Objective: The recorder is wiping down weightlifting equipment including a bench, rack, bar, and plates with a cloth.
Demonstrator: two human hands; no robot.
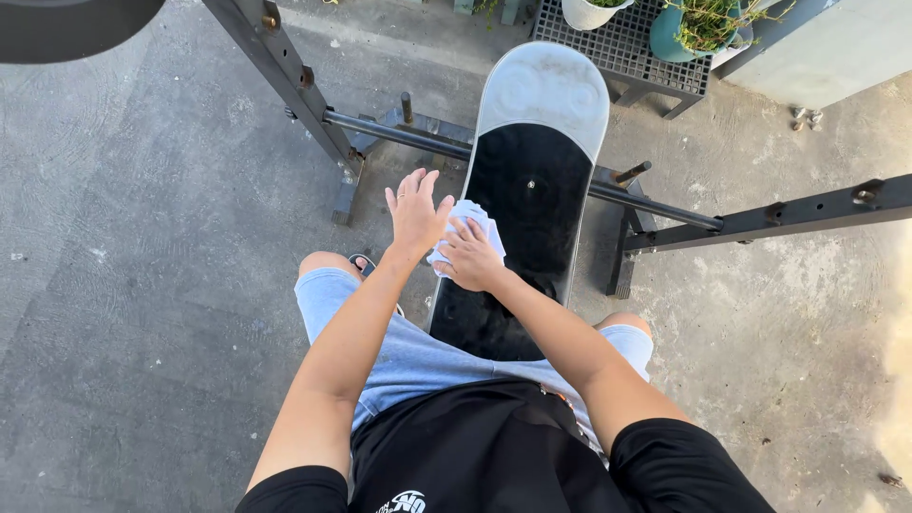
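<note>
I sit astride a black padded weight bench whose far end looks pale and dusty. My right hand presses a white cloth against the bench's left edge, fingers spread over it. Just to its left, my left hand is held flat with the fingers apart and holds nothing; it hovers beside the cloth near the bench edge. My knees in light blue shorts show on both sides of the bench.
A dark steel rack frame with a crossbar runs behind the bench, and another arm reaches right. Potted plants stand on a metal grid stand at the top. Concrete floor lies all around.
</note>
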